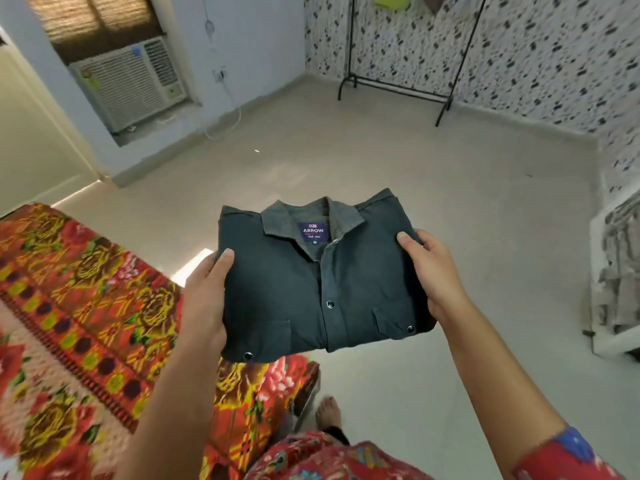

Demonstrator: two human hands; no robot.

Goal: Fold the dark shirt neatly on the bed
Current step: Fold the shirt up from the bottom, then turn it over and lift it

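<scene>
I hold the folded dark shirt (311, 289) gripped by its sides, left hand (204, 299) at nine, right hand (433, 271) at three, collar toward twelve, in the air off the bed (69, 306), which lies at eight, nearer my left.

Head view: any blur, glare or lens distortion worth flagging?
Head view: centre sharp, the label on the dark shirt reads ARROW; head view edges soft, bedspread smeared; wide-angle bending leans the clothes rack; bright light patch on the floor beside the left hand; no glare on the shirt.
</scene>
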